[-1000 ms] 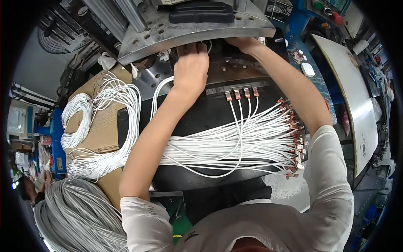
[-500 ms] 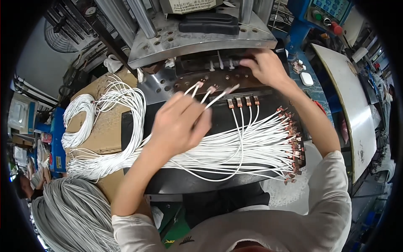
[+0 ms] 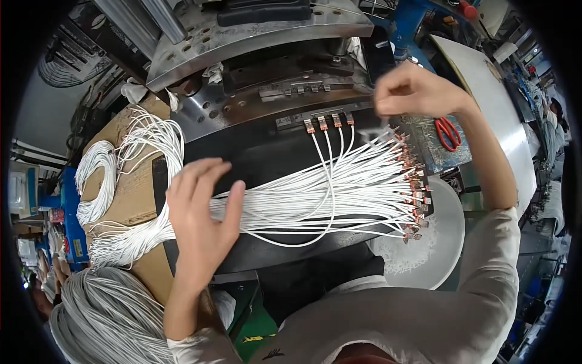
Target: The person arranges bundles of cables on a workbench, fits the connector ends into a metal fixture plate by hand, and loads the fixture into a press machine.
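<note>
My left hand [image 3: 203, 221] is spread with nothing in it, over the left part of a thick bundle of white cables [image 3: 285, 203]. Curled fingers close my right hand [image 3: 418, 91], raised above the bundle's far right end. Just below it is a blurred translucent piece [image 3: 374, 134]; whether the fingers hold it is unclear. The bundle's right ends carry small orange-and-metal connectors [image 3: 415, 194]. Several more cable connectors [image 3: 324, 124] stand in a row against a small metal holder [image 3: 293, 121]. Behind them, a slotted metal mould bar [image 3: 303, 89] lies on the machine bed.
A thick steel plate [image 3: 260, 37] overhangs the bed. Red-handled pliers [image 3: 447, 133] lie at the right, above a pale round tub [image 3: 448, 242] with white bits. Coiled white cables [image 3: 97, 182] rest on cardboard at left; a large grey cable coil [image 3: 109, 318] is nearer.
My left hand has drawn back toward me and opened; the white cables it held are out of it. My right hand has moved right, off the mould. The view has shifted.
</note>
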### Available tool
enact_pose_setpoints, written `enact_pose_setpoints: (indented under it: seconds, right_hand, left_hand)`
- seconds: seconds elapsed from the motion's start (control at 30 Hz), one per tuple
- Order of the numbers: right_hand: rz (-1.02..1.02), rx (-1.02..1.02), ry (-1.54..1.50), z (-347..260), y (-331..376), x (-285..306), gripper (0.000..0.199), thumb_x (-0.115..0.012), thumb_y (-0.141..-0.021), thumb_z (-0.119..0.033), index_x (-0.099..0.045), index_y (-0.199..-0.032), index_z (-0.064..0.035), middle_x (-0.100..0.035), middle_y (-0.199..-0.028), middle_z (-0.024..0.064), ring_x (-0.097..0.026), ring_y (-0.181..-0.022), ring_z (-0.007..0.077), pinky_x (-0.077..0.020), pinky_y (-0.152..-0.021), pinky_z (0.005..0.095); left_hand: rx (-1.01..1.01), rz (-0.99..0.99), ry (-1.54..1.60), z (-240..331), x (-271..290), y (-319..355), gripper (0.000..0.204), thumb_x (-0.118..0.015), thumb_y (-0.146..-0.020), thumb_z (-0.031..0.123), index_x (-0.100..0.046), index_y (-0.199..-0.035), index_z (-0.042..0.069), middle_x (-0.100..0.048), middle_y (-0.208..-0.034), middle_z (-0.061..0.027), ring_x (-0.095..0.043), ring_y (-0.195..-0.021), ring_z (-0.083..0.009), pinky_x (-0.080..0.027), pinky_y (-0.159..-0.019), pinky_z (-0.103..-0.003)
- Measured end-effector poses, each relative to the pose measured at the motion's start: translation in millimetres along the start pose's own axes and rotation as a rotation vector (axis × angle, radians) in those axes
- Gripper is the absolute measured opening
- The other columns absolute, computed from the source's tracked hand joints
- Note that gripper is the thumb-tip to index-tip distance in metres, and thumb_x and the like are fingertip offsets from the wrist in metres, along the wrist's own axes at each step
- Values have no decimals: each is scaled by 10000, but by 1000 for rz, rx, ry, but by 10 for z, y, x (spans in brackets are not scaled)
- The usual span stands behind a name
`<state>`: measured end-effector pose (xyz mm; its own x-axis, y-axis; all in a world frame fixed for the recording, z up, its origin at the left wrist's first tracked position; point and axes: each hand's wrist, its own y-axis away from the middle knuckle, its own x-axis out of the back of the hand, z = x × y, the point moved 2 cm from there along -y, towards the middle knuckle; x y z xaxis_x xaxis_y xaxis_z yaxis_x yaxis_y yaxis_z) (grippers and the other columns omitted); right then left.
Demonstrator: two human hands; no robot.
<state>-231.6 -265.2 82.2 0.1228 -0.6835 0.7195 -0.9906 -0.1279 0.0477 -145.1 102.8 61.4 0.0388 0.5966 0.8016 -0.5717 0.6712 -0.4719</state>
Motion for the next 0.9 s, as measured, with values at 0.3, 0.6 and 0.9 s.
enact_pose_setpoints:
  seconds: [0.3, 0.6, 0.9]
  right_hand:
    - [103, -151, 341, 63, -47, -523, 291, -635, -962, -156, -619, -1189, 26, -664, -1012, 99, -629, -927, 187, -487, -805, 349]
    - [168, -291, -134, 32, -907, -228, 330, -571, -990, -123, -589, -1304, -24, -656, -1197, 82, -618, -1048, 174, -492, -943, 318]
    - [780, 607, 584, 1233, -1805, 61, 385, -614, -917, -318, -646, -1213, -72, -656, -1216, 127, -606, -1108, 294, -479, -963, 401]
  left_hand:
    - [-205, -293, 16, 900, -980, -366, 392, -699, -886, 376, -685, -1028, 12, -626, -1056, -147, -598, -1014, -323, -449, -903, -463]
    - [-109, -79, -9, 581, -1023, -838, 257, -630, -937, 240, -665, -907, -13, -638, -863, -162, -610, -895, -348, -518, -746, -456]
    - [74, -163, -94, 11, -1363, -1614, 236, -595, -884, 196, -707, -879, -11, -698, -783, -203, -689, -721, -381, -551, -749, -476]
